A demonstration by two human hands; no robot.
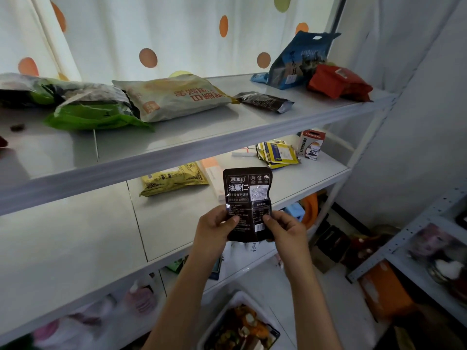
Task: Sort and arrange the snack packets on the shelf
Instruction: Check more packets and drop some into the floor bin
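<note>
A dark brown snack packet (246, 190) with white lettering stands upright in front of the middle shelf (316, 181). My left hand (213, 229) grips its lower left edge and my right hand (285, 231) grips its lower right edge, thumbs on the front. On the top shelf (202, 137) lie a green-and-black packet (93, 109), a cream-and-yellow packet (174, 96), a second dark brown packet (264, 101), a blue standing pouch (294, 61) and a red packet (338, 83). A yellow packet (171, 179) lies on the middle shelf.
Small yellow-blue sachets (276, 154) and a white carton (312, 145) sit at the middle shelf's back right. A spotted curtain (151, 34) hangs behind. A second rack (417, 246) with goods stands at the right. A tray of mixed packets (240, 327) sits low in front.
</note>
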